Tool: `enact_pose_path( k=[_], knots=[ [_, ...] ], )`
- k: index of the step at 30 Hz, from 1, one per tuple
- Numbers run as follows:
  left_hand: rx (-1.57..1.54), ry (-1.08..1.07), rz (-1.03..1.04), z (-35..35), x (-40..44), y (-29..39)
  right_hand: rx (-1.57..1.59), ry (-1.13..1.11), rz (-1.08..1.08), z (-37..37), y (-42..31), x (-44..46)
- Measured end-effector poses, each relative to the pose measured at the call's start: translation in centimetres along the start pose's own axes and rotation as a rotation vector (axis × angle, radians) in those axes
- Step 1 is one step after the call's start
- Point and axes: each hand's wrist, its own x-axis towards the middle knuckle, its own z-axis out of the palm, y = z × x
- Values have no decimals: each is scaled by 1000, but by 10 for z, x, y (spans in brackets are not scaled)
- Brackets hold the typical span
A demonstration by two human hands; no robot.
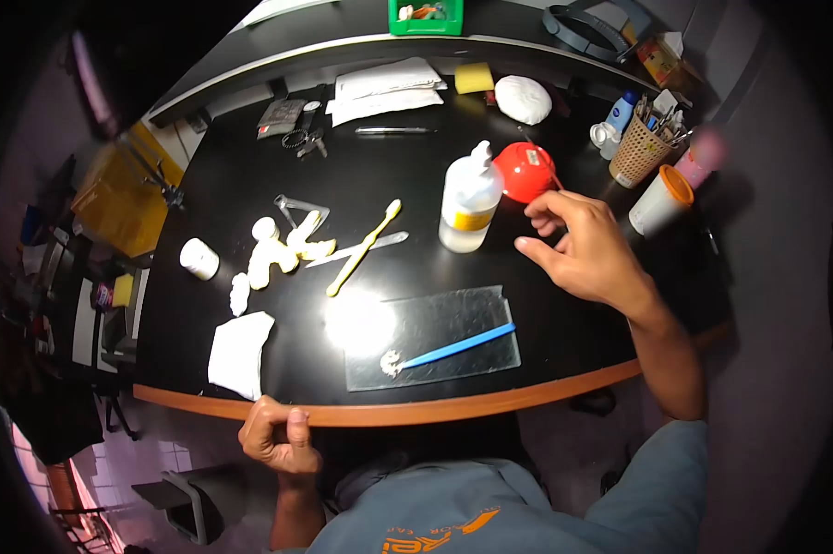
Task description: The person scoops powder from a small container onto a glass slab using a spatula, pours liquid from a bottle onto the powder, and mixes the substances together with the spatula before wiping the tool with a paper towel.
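Observation:
My right hand [583, 247] hovers over the right side of the black desk, thumb and fingers apart, holding nothing. Close to its fingertips is a red, round, bowl-like object [527, 172], beside a white squeeze bottle [470, 198] standing upright with clear liquid low inside. At the desk's front edge, my left hand [281, 438] is curled closed with the thumb on top; nothing shows in it. The folded white tissue [239, 354] lies just beyond it. On a glass slab [426, 323] rests a blue spatula [460, 346], its tip at a small white heap [392, 364].
A yellow toothbrush [366, 247] crosses a clear strip [380, 242] near pale dental models [273, 257] and a small white jar [199, 258]. White packets [386, 90], a pen [396, 130] and yellow sponge [474, 78] lie behind. A tool holder [640, 152] and orange-lidded tub [661, 200] stand right.

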Motion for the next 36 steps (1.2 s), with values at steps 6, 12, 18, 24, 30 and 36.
enact_pose_path(
  k=[6,12,18,24,30,36],
  knots=[
    [-138,-73,41,-30,-3,1,52,106,65,61,18,14],
    [-184,-125,55,-39,8,8,725,97,-63,96,34,53],
    [-154,-274,83,-27,52,19,536,247,-248,89,4,54],
    [-425,-360,115,62,134,36,779,-76,-235,73,-37,23],
    [-920,-816,-157,118,164,53,1034,-396,-237,87,-38,2],
    [-1120,-866,-189,122,165,39,1237,-525,-202,88,-35,-2]
  ],
)
